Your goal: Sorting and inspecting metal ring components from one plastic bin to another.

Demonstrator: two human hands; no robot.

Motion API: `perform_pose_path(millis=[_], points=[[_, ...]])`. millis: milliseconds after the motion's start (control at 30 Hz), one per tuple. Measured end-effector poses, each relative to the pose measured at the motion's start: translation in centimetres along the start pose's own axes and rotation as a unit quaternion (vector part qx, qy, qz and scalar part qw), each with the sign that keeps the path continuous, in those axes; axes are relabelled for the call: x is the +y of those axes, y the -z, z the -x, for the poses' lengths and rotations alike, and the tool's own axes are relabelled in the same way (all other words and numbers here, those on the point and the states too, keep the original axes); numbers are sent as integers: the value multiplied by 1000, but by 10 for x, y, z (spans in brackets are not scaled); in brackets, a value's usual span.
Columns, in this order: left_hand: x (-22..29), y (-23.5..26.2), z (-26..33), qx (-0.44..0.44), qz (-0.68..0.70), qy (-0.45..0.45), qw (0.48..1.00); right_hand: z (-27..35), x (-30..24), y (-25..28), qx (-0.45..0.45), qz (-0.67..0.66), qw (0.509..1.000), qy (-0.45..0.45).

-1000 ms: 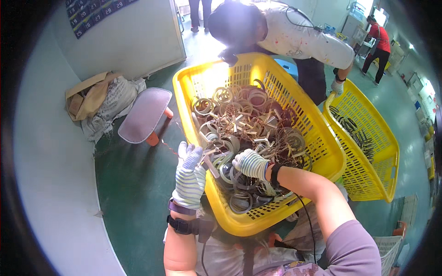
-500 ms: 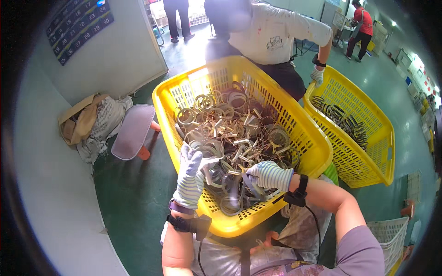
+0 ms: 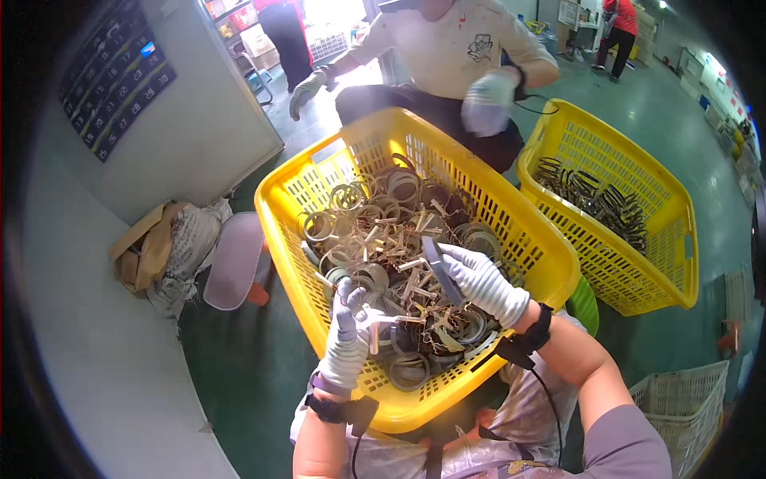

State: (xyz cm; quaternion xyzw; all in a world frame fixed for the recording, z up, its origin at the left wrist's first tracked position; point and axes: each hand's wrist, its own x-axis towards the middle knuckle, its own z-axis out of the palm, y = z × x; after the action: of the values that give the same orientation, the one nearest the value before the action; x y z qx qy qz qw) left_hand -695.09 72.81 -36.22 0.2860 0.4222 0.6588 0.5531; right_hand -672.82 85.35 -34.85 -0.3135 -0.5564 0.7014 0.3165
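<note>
A yellow perforated basket sits in front of me, heaped with grey rings, white stick-like pieces and thin copper-coloured wires. My right hand, in a striped glove, is closed on a dark grey ring, seen nearly edge-on and raised above the heap. At the basket's near left side, my gloved left hand is closed, its fingers at a white stick-like piece that it seems to hold. The exact grip is partly hidden by the fingers.
Across from me a person in a white shirt and gloves sits behind the basket. A second yellow basket with dark rings stands to the right. A low stool and crumpled sacks lie left, by the wall. A white crate is lower right.
My right hand has risen from the heap with the dark grey ring. My left hand has moved slightly down and right. The person opposite has let go of the second basket and turned toward me.
</note>
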Motion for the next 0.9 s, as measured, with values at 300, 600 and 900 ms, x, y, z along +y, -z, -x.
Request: perform_pose_path(millis=[300,600,900], points=[[-22,-20,4,-98,7,73,992,-23,32,-18,4,44,996,-71],[-19,-12,9,-174,149,150,962,-6,27,-21,2,25,993,-114],[-25,-11,1,-179,118,158,964,-2,23,-21,-8,360,926,109]])
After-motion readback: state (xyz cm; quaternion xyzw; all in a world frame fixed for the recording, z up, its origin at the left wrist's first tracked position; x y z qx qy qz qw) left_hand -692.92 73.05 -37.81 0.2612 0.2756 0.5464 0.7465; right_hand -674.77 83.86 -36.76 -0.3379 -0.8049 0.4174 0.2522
